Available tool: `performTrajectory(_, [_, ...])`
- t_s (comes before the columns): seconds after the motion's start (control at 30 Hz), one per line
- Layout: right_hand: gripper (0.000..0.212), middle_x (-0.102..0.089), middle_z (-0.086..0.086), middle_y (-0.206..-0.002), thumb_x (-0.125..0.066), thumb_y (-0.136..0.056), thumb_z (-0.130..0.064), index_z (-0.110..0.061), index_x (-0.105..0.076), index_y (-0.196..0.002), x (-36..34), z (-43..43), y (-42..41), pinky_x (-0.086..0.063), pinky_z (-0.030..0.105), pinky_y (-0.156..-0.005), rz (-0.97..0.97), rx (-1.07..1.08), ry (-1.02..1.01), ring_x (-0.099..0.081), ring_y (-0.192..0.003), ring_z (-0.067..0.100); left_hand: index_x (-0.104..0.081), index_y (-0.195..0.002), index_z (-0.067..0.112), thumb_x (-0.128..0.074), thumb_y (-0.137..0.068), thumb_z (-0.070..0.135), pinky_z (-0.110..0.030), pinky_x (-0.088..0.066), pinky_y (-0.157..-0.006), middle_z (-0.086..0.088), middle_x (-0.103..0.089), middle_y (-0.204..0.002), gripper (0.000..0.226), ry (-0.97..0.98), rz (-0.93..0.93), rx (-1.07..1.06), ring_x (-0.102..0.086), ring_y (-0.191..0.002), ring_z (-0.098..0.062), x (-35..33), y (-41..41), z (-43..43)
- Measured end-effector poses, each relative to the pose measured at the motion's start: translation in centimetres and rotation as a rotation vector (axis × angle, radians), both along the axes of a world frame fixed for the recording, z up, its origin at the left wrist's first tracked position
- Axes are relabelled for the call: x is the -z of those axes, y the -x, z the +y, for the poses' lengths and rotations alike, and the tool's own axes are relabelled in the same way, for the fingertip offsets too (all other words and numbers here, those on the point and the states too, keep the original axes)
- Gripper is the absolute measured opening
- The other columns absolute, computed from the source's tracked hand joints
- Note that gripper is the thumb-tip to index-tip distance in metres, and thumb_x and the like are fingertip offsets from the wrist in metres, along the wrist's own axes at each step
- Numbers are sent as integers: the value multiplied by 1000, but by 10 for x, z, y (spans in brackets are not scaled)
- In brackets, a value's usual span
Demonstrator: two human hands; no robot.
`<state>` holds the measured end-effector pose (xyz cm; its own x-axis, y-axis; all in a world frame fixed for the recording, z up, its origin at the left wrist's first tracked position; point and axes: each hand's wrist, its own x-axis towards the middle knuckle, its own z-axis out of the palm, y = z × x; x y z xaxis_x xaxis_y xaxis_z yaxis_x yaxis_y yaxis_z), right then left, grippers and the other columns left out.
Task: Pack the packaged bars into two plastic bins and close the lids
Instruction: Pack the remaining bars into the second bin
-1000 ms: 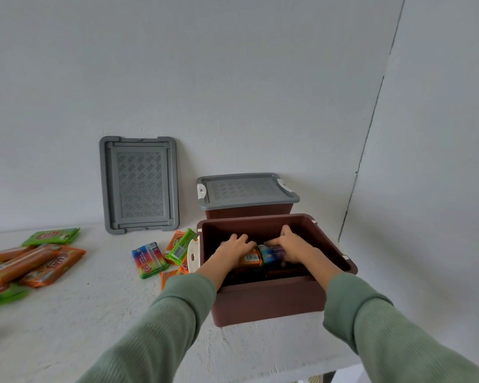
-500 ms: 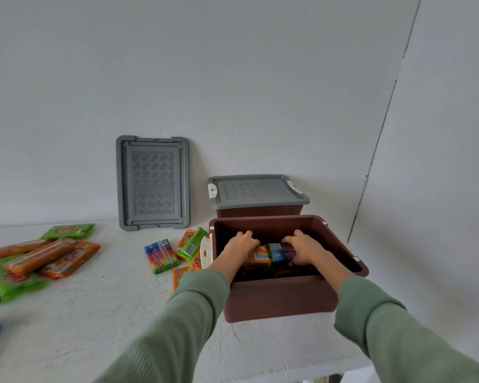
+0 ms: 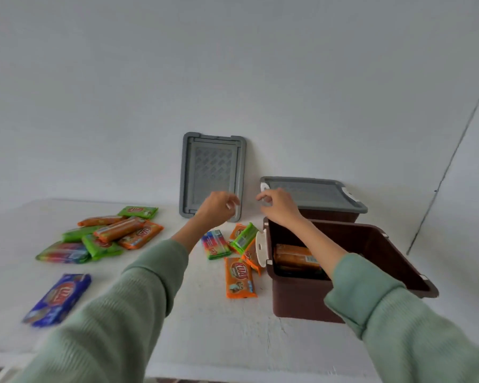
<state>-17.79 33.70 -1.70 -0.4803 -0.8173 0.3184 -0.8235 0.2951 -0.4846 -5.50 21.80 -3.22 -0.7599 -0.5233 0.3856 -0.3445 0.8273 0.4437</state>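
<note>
**binfan:** So where's the packing at? The open brown bin (image 3: pixel 296 297) sits at the right of the table (image 3: pixel 233 341). It has no lid on, and a few orange packaged bars (image 3: pixel 295 257) are stacked in its left end. The second bin (image 3: pixel 332 217) right behind it already wears its grey lid (image 3: pixel 313 193). Plenty of bars aren't in, though. An orange bar (image 3: pixel 239 277), a rainbow bar (image 3: pixel 215 244) and a green bar (image 3: pixel 244 237) lie just beside the open bin's white latch (image 3: pixel 260 247). There's a pile (image 3: pixel 114 236) further left and a blue bar (image 3: pixel 57 298) near the front edge.

**lidwatcher:** And the hands? The left hand (image 3: pixel 217 207) and right hand (image 3: pixel 278 204) both hover above the table, over by the spare lid (image 3: pixel 212 172) propped against the wall (image 3: pixel 233 64). The fingers on both are loosely curled, holding nothing as far as the view shows. The right one is close to the shut bin's corner clip (image 3: pixel 263 186), but it's hard to tell if it touches.

**binfan:** Biggest worry: if the person grabs that spare lid now, the bin gets shut with half the bars left out. The lid's only leaning, too, so a clumsy grab could send it sliding flat onto the bars near its foot. The left sleeve (image 3: pixel 116 313) also hangs low, and a sweep could knock the blue bar off the edge.

**lidwatcher:** The green bar's right up against the latch as well, so it could get pinched when that flips up. The table's white and a bit rough, with a plain white wall behind. A dark corner seam (image 3: pixel 448 167) runs down on the right.
</note>
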Motion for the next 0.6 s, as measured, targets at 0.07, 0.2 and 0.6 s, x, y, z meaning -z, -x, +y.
performTrajectory(0.07, [30,-52,14,-122,-57,-87,-10,-11,-61,-116,5,-20,-27,-42,28,-88,5,-67,-4,-56,-105,24,-66,-108,8,-55,-87,5,-28,-49,-84,-12,-65,-107,23,-27,-16,-114,-62,-95,-23,8,-43,-26])
performTrajectory(0.2, [36,-45,14,-129,-59,-88,-17,-13,-55,-123,40,-50,-71,-39,31,-97,19,-127,-132,-48,-117,26,-65,-109,8,-60,-85,11,-31,-45,-86,-13,-64,-110,25,-70,-61,-336,-60,-102,-27,31,-133,-59])
performTrajectory(0.6, [61,-12,5,-155,-34,-96,-39,-13,-15,-148,167,-27,-121,-17,57,-110,213,186,-436,-13,-141,28,-19,-147,27,-38,-97,41,-43,-15,-114,-13,-12,-153,56,-138,-437,-775,-14,-139,-35,150,-272,-45])
